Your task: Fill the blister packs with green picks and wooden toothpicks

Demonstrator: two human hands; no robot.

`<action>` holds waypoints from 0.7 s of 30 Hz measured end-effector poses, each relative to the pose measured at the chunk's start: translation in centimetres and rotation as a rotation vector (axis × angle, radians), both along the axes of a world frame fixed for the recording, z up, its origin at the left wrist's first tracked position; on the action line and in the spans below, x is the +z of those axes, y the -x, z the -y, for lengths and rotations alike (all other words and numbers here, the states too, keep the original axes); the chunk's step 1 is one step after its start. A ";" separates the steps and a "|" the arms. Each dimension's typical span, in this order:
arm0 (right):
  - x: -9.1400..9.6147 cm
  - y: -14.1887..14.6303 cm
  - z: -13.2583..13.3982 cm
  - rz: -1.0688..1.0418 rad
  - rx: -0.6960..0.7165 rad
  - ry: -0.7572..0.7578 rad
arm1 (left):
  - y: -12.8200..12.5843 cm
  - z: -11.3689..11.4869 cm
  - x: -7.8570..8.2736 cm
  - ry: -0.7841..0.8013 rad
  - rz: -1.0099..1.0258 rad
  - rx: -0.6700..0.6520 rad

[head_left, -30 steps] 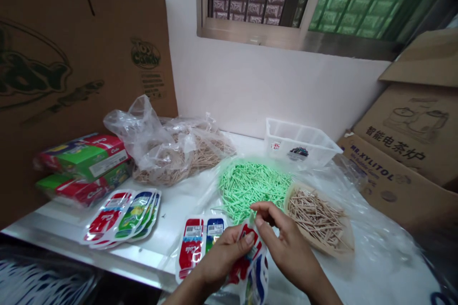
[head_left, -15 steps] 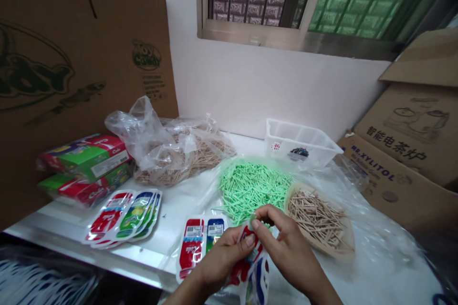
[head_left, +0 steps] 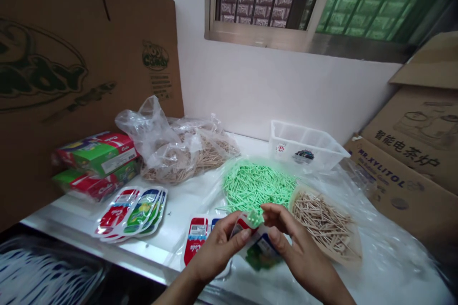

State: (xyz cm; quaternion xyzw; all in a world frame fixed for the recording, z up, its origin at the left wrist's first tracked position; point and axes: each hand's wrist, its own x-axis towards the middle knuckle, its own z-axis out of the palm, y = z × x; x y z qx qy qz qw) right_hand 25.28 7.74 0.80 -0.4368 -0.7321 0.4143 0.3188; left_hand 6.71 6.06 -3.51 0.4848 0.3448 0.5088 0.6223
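Pinching the printed packet point(head_left: 264, 251) in my left grip point(head_left: 223, 247) seemingly steadies it; my right grip point(head_left: 298, 244) curves part-open beside its top, contact unclear; heaped green sticks point(head_left: 256, 182) lie just beyond, handy.

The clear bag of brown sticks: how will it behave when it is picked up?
The clear bag will probably fold limply, as its upper plastic is crumpled. Its brown sticks may shift, since they lie in a loose heap.
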 end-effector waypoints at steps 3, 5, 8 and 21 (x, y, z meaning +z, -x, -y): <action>-0.5 -0.2 -0.2 0.040 -0.002 0.018 | 1.0 -0.1 0.1 -0.030 0.075 0.066; -0.8 0.0 -0.3 0.026 0.008 0.016 | 1.5 0.0 0.1 -0.043 0.116 0.086; -1.1 0.5 -0.3 -0.045 0.016 -0.062 | 2.3 0.2 0.2 -0.043 0.119 0.074; -1.7 3.9 -0.7 -0.164 -0.028 -0.187 | 5.3 1.3 0.8 -0.130 -0.123 0.183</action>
